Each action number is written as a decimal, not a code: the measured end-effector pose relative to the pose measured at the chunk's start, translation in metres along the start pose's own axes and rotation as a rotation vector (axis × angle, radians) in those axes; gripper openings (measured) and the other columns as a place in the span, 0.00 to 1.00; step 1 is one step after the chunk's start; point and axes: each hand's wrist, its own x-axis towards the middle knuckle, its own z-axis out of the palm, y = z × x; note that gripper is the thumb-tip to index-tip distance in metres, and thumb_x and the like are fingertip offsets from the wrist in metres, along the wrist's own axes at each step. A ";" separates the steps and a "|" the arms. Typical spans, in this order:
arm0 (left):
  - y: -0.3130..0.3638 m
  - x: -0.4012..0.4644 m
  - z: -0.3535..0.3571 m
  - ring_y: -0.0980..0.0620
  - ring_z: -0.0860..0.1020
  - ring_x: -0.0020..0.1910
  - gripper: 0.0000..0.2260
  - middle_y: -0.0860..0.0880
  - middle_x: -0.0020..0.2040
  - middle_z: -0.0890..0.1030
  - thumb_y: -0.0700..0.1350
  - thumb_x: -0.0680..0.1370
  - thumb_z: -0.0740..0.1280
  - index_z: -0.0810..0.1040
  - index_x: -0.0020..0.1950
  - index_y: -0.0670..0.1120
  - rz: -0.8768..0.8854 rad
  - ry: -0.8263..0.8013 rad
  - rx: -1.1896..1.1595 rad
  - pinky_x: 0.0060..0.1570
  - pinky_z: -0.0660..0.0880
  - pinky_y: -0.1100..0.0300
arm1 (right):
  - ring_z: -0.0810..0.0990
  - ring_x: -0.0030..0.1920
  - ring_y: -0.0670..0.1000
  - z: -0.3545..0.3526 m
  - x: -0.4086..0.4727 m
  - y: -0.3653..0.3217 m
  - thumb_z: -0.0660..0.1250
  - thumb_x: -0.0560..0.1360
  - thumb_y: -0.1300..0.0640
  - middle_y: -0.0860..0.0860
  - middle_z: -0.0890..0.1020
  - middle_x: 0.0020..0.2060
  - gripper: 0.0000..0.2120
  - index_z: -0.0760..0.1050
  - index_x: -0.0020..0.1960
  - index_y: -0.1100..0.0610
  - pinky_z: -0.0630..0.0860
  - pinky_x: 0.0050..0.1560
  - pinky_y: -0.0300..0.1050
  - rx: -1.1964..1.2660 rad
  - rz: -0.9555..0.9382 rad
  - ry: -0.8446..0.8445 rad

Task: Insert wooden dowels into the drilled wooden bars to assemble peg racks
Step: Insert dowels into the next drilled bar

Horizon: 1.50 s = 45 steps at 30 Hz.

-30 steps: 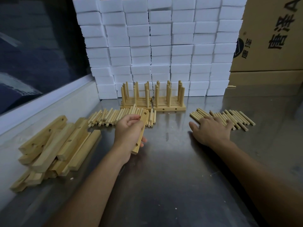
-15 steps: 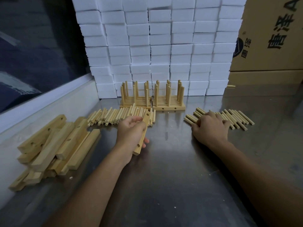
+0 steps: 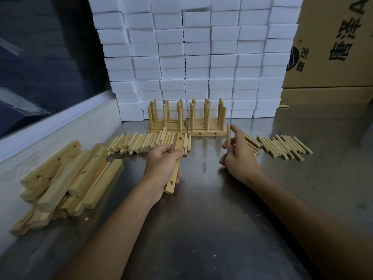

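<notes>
My left hand (image 3: 163, 166) grips a drilled wooden bar (image 3: 175, 168) held lengthwise above the steel table, one hole showing near its front end. My right hand (image 3: 239, 156) pinches a single wooden dowel (image 3: 228, 133) upright, a little right of the bar and apart from it. Loose dowels lie in two groups: a left row (image 3: 139, 144) behind my left hand and a right pile (image 3: 282, 146) beyond my right hand. A heap of drilled bars (image 3: 64, 178) lies at the left. Assembled peg racks (image 3: 185, 120) stand at the back centre.
A wall of stacked white foam blocks (image 3: 197, 57) rises behind the racks. Cardboard boxes (image 3: 333, 47) stand at the back right. A raised ledge (image 3: 50, 126) runs along the table's left edge. The steel table (image 3: 201, 219) stretches in front of my hands.
My right hand has lifted off the right dowel pile with one dowel pinched upright and moved left toward the bar. My left hand keeps holding the bar in about the same place.
</notes>
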 end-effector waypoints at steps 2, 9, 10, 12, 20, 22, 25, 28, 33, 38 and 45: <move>0.000 -0.001 0.000 0.54 0.73 0.24 0.06 0.49 0.42 0.80 0.42 0.79 0.68 0.80 0.55 0.48 -0.001 0.002 0.013 0.22 0.72 0.60 | 0.81 0.37 0.49 0.000 -0.001 0.000 0.56 0.83 0.61 0.49 0.75 0.46 0.28 0.51 0.79 0.45 0.78 0.32 0.37 0.045 0.011 0.033; -0.003 -0.001 0.001 0.55 0.74 0.24 0.09 0.50 0.43 0.81 0.42 0.78 0.69 0.79 0.59 0.48 0.000 0.014 0.031 0.23 0.72 0.60 | 0.82 0.51 0.59 -0.005 0.003 0.003 0.57 0.83 0.46 0.59 0.82 0.50 0.16 0.70 0.68 0.48 0.79 0.51 0.57 0.104 -0.032 0.201; -0.003 0.000 0.001 0.55 0.74 0.24 0.09 0.50 0.43 0.81 0.42 0.78 0.69 0.79 0.59 0.48 0.001 0.016 0.034 0.23 0.72 0.60 | 0.82 0.51 0.57 -0.006 0.003 0.004 0.58 0.83 0.46 0.57 0.82 0.49 0.15 0.72 0.67 0.49 0.80 0.51 0.55 0.109 -0.037 0.207; -0.003 -0.001 0.002 0.55 0.75 0.24 0.10 0.51 0.42 0.81 0.42 0.78 0.69 0.79 0.59 0.48 0.006 0.018 0.042 0.23 0.72 0.60 | 0.83 0.49 0.52 -0.006 0.005 0.008 0.60 0.82 0.47 0.54 0.82 0.45 0.14 0.73 0.65 0.50 0.79 0.46 0.41 0.086 -0.048 0.225; -0.002 -0.003 0.003 0.56 0.74 0.24 0.08 0.52 0.43 0.81 0.42 0.78 0.69 0.79 0.55 0.52 0.001 -0.005 0.041 0.23 0.72 0.60 | 0.78 0.47 0.43 -0.005 0.000 0.005 0.65 0.80 0.53 0.47 0.80 0.46 0.11 0.78 0.60 0.55 0.70 0.44 0.30 -0.006 -0.079 0.208; -0.002 -0.004 0.004 0.55 0.75 0.24 0.08 0.52 0.43 0.81 0.42 0.78 0.69 0.78 0.51 0.55 0.008 -0.016 0.047 0.23 0.73 0.60 | 0.77 0.47 0.42 -0.004 -0.002 0.003 0.67 0.79 0.53 0.44 0.79 0.45 0.09 0.79 0.57 0.54 0.71 0.46 0.32 -0.020 -0.113 0.202; -0.001 -0.006 0.005 0.55 0.74 0.25 0.10 0.53 0.46 0.82 0.41 0.79 0.68 0.76 0.52 0.58 0.035 -0.047 0.067 0.24 0.74 0.60 | 0.78 0.46 0.41 -0.001 -0.005 -0.004 0.70 0.77 0.52 0.41 0.79 0.43 0.06 0.80 0.53 0.52 0.74 0.48 0.36 -0.012 -0.156 0.182; -0.001 -0.007 0.007 0.55 0.74 0.26 0.17 0.51 0.45 0.82 0.40 0.80 0.67 0.76 0.65 0.57 0.046 -0.069 0.079 0.24 0.73 0.60 | 0.80 0.43 0.43 0.006 -0.008 -0.015 0.70 0.77 0.51 0.42 0.81 0.41 0.07 0.82 0.52 0.52 0.80 0.44 0.42 0.023 -0.215 0.136; 0.001 -0.008 0.008 0.52 0.75 0.28 0.20 0.45 0.43 0.82 0.39 0.80 0.66 0.75 0.70 0.55 0.073 -0.131 0.100 0.26 0.74 0.58 | 0.79 0.44 0.43 0.018 -0.014 -0.030 0.72 0.75 0.54 0.43 0.81 0.40 0.05 0.81 0.50 0.52 0.81 0.43 0.44 0.062 -0.311 0.102; 0.001 -0.009 0.010 0.50 0.74 0.27 0.20 0.42 0.42 0.80 0.38 0.80 0.65 0.76 0.69 0.55 0.080 -0.222 0.097 0.24 0.70 0.58 | 0.80 0.43 0.43 0.017 -0.017 -0.036 0.71 0.74 0.56 0.43 0.81 0.40 0.04 0.80 0.48 0.51 0.82 0.43 0.47 0.061 -0.344 0.080; 0.003 -0.008 0.008 0.51 0.71 0.25 0.21 0.47 0.28 0.74 0.40 0.81 0.64 0.74 0.71 0.58 0.126 -0.276 0.179 0.22 0.68 0.60 | 0.80 0.42 0.44 0.013 -0.015 -0.035 0.71 0.74 0.57 0.44 0.81 0.40 0.02 0.79 0.46 0.52 0.81 0.41 0.46 0.040 -0.357 0.073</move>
